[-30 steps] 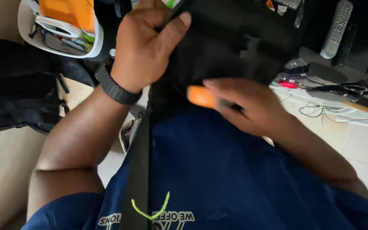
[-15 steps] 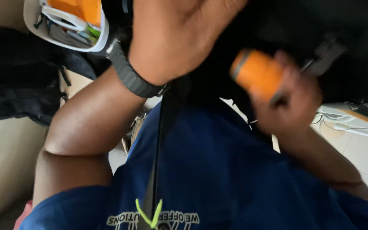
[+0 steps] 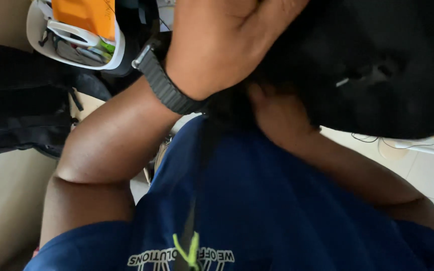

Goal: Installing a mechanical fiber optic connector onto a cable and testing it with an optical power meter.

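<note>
Gone from sight is the orange tool; the right hand (image 3: 272, 113) now sits under the black bag (image 3: 377, 65), fingers hidden. Above, the left hand (image 3: 222, 45) presses flat, fingers together. Soft, floppy fabric seems best gripped at an edge.

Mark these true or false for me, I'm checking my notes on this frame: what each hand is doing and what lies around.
1. The left hand rests on the black bag. True.
2. The left wrist is bare. False: it wears a black watch band.
3. The right hand is tucked under the bag, mostly hidden. True.
4. The white basket sits at lower right. False: upper left.
</note>
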